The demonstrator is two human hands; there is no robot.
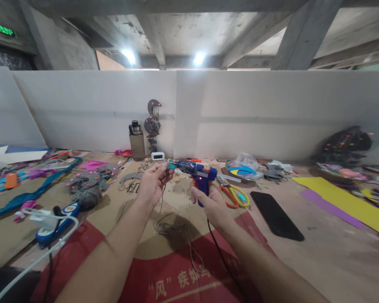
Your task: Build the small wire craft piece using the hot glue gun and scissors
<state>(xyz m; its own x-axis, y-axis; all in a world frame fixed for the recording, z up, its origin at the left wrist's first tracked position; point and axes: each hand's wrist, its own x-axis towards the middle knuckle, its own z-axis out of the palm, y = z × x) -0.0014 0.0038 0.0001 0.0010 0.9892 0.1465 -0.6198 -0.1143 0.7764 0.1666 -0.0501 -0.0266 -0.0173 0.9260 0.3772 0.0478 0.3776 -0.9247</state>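
Note:
My right hand (213, 202) is wrapped around the grip of a blue hot glue gun (204, 181), which points left and shows a small red light. A clear glue stick (229, 178) juts from its back end. In front of the nozzle, the fingertips of my left hand (156, 181) are pinched together, with grey yarn (162, 200) hanging from them. The yarn runs down into a loose tangle on the cardboard. A small teal bit (171, 165) shows at the nozzle beside my left fingertips; whether it belongs to the gun I cannot tell.
Scissors (236, 198) with orange and yellow handles and a black phone (276, 215) lie to the right. A blue power strip (58, 225) with a white cable is at left, near a grey yarn ball (86, 198). At the back stand a bottle (137, 143) and a grey hanging ornament (153, 124).

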